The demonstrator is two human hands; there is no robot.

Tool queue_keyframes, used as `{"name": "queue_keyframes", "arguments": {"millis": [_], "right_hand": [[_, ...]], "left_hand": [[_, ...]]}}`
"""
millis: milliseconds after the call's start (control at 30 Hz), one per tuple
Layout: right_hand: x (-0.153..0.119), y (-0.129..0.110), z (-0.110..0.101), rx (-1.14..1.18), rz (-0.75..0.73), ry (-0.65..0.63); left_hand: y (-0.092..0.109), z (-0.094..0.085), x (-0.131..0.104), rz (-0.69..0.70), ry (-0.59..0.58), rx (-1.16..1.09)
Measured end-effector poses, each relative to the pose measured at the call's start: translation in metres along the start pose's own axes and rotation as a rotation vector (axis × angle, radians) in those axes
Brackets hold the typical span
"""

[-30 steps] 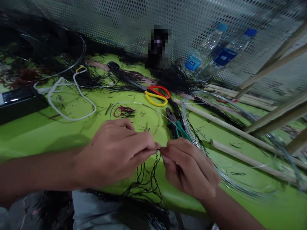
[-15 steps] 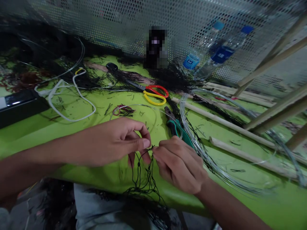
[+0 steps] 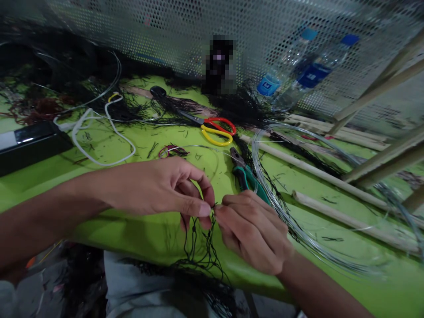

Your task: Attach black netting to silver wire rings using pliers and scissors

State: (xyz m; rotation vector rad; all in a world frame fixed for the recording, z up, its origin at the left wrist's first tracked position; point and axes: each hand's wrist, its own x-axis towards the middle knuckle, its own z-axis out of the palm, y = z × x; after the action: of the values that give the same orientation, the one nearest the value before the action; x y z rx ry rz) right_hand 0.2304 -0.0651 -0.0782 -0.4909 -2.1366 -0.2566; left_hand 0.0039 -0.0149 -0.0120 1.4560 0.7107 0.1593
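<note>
Black knotted netting (image 3: pixel 194 247) hangs from between my hands over the near edge of the green table and onto my lap. My left hand (image 3: pixel 179 190) pinches its upper strands between thumb and forefinger, the other fingers curled behind. Right beside it, my right hand (image 3: pixel 251 229) is closed on the same netting, its fingertips almost touching my left thumb at a small knot. The strand ends inside the fingers are hidden. Just beyond my right hand lie green-handled pliers (image 3: pixel 248 176). Farther off rest scissors (image 3: pixel 217 130) with one red and one yellow handle.
A coil of clear wire (image 3: pixel 261 176) and wooden sticks (image 3: pixel 318 174) lie to the right. Two plastic bottles (image 3: pixel 311 75) stand by the perforated panel. At left are a black box (image 3: pixel 33 148), a white cord (image 3: pixel 104 162) and heaped black netting (image 3: pixel 66 57).
My left thumb and forefinger have closed together at the knot, touching the netting close to my right fingertips. The whole view has shifted slightly.
</note>
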Motion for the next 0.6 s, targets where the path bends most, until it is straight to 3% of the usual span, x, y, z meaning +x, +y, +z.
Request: {"name": "queue_keyframes", "arguments": {"millis": [133,300,400,600], "right_hand": [[0.002,-0.001,-0.002,-0.014,0.008,-0.048],[-0.003,0.0,0.001,-0.012,-0.014,-0.001],[-0.005,0.0,0.001,0.002,0.017,-0.037],[-0.006,-0.002,0.004,0.055,0.084,-0.058]], "left_hand": [[0.0,-0.001,0.002,-0.036,0.003,0.007],[0.0,0.001,0.003,-0.073,0.051,0.132],[0.0,0.004,0.0,-0.052,0.141,0.307],[-0.006,0.018,-0.006,0.139,0.374,0.743]]}}
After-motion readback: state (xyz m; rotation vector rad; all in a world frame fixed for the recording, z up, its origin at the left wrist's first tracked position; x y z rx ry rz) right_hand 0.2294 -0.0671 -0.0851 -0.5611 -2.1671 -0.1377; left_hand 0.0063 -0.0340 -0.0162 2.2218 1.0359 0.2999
